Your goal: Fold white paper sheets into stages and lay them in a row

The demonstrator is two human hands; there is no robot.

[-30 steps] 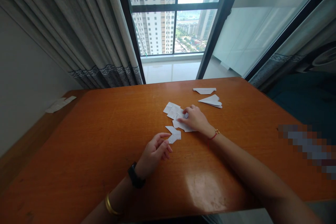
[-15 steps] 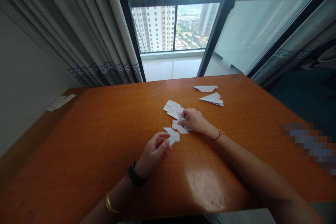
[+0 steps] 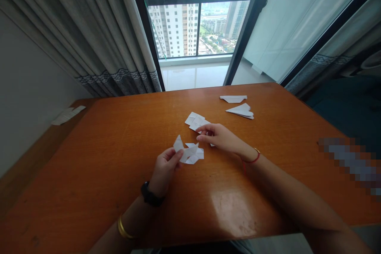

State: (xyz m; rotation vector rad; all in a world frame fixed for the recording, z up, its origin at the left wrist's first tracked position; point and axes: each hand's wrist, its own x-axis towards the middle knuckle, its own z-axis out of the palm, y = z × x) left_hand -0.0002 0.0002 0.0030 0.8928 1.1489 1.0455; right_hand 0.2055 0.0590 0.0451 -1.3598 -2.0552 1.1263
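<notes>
While the left hand (image 3: 167,162) pinches a folded white paper (image 3: 185,152) above a flat paper piece (image 3: 199,157), the right hand (image 3: 218,138), its fingers loosely bent, is over the white paper pile (image 3: 195,121). Bare wood on the big brown table (image 3: 119,147) lies left of the hands and in front. The paper plane (image 3: 240,111) and the boat-like paper (image 3: 233,99) sit near the far edge.

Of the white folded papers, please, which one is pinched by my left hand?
The raised paper between the thumb and fingers of your left hand. It has an upward-pointing tip and partly covers another paper.
</notes>
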